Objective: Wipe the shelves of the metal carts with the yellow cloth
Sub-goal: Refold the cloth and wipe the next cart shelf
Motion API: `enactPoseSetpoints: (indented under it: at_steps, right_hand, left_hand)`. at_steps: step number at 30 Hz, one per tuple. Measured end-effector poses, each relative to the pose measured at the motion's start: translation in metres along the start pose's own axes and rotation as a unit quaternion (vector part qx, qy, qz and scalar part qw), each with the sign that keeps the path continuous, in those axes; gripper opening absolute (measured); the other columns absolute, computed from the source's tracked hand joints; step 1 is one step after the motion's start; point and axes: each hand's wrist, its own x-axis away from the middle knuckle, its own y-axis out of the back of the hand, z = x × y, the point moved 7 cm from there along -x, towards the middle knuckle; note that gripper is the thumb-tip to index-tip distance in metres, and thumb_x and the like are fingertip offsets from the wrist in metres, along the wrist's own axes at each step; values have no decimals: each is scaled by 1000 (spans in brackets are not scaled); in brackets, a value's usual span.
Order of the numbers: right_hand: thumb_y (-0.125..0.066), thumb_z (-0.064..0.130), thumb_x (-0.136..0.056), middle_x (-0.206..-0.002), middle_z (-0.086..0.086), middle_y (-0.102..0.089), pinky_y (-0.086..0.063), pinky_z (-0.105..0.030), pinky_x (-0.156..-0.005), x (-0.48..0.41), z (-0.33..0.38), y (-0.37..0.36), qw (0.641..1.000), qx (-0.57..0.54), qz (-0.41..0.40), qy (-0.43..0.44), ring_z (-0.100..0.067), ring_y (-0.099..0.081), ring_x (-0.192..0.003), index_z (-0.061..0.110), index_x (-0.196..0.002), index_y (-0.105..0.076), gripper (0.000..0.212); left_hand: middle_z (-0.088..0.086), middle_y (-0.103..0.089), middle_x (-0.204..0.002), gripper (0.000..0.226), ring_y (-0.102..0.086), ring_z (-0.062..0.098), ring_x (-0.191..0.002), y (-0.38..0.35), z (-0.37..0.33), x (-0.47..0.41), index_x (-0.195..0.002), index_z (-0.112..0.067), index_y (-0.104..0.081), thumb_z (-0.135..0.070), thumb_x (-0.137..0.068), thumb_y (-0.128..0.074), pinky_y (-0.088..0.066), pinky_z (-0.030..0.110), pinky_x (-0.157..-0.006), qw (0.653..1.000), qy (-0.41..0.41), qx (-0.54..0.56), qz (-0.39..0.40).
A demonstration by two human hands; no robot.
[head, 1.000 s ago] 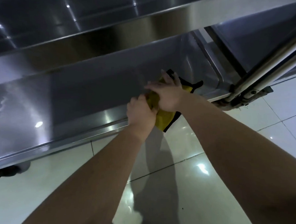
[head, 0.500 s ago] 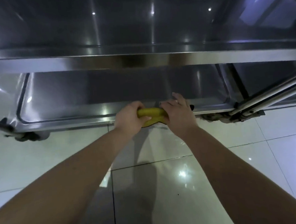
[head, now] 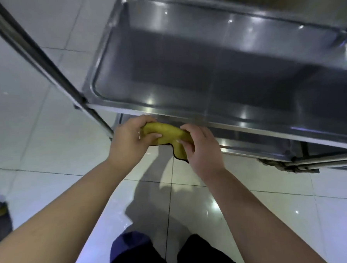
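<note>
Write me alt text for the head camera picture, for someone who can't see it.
A left hand and a right hand grip a bunched yellow cloth between them, just in front of the near edge of a shiny metal cart shelf. A glossy white tiled floor lies below.

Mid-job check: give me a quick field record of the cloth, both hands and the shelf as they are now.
cloth: yellow cloth with dark edging, bunched into a roll, one corner hanging down
left hand: grips the roll's left end
right hand: grips its right end
cloth position: above the glossy white tiled floor, in front of the shelf's near rim
shelf: shiny metal cart shelf, cloth not on it
wiping: not under way
</note>
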Motion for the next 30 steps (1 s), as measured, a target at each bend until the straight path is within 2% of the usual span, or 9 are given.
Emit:
enactPoseSetpoints:
  at_steps: [2, 5, 9, 11, 15, 18, 21, 24, 30]
  right_hand:
    - [-67, 11, -87, -103, -7, -65, -35, -20, -81, -10, 48, 34, 999, -22, 19, 20, -20, -52, -95, 7, -112, -64, 25]
    - [-64, 3, -87, -105, -8, -64, -39, -27, -84, -28, 123, 89, 996, -40, 55, 52, -20, -49, -96, 8, -116, -62, 29]
    - [-59, -3, -85, -106, -6, -62, -38, -30, -90, -58, 233, 172, 987, -81, 109, 84, -22, -50, -98, 9, -112, -62, 30]
    - [-59, -6, -85, -109, -10, -60, -38, -28, -94, -70, 290, 216, 981, -94, 122, 116, -21, -51, -101, 6, -115, -61, 33]
    - [-57, 11, -91, -109, -2, -54, -41, -30, -86, -98, 387, 288, 981, -45, 164, 92, -17, -51, -98, 29, -121, -54, 35]
    - [-61, 25, -90, -99, -5, -57, -43, -34, -79, -117, 459, 335, 978, -3, 137, 156, -21, -53, -95, 27, -114, -61, 25]
    - [-60, 32, -90, -98, -1, -63, -43, -34, -74, -122, 528, 358, 957, 25, 143, 252, -22, -55, -95, 25, -107, -60, 18]
    - [-56, 31, -93, -102, 1, -63, -43, -35, -74, -120, 588, 367, 932, 6, 158, 326, -22, -56, -93, 27, -107, -55, 15]
    - [-53, 21, -96, -99, 5, -56, -45, -36, -77, -118, 675, 359, 891, -47, 183, 413, -16, -54, -91, 24, -104, -54, 9]
  left_hand:
    - [-27, -63, -92, 30, -55, -9, -85, 52, -33, 7, -96, -46, -60, -39, -70, -74, -37, 4, -69, 1000, 16, -1, -13]
    - [-26, -64, -90, 30, -57, -4, -85, 131, -92, 16, -97, -43, -62, -42, -69, -73, -39, 6, -72, 999, 21, -16, -22]
    - [-18, -64, -80, 25, -57, -6, -78, 239, -176, 27, -88, -41, -62, -29, -73, -79, -40, 3, -62, 997, 45, -29, -50]
    - [-18, -62, -80, 24, -53, -2, -78, 294, -222, 34, -89, -39, -63, -29, -73, -77, -38, 7, -63, 995, 49, -48, -71]
    - [-14, -61, -81, 19, -56, 12, -84, 397, -310, 56, -90, -33, -63, -30, -77, -76, -45, 29, -70, 991, 43, -64, -109]
    - [-14, -61, -82, 19, -56, 13, -84, 470, -362, 83, -93, -34, -62, -36, -78, -74, -46, 33, -70, 977, 36, -112, -176]
    - [-18, -61, -79, 19, -54, 7, -80, 533, -398, 125, -91, -37, -62, -39, -76, -73, -43, 27, -64, 951, 26, -143, -272]
    - [-17, -62, -81, 20, -52, 7, -79, 581, -418, 167, -92, -36, -63, -40, -76, -74, -39, 28, -67, 920, 26, -177, -348]
    - [-9, -63, -82, 23, -58, 18, -81, 648, -416, 200, -94, -28, -65, -38, -77, -75, -46, 34, -73, 889, 77, -204, -402]
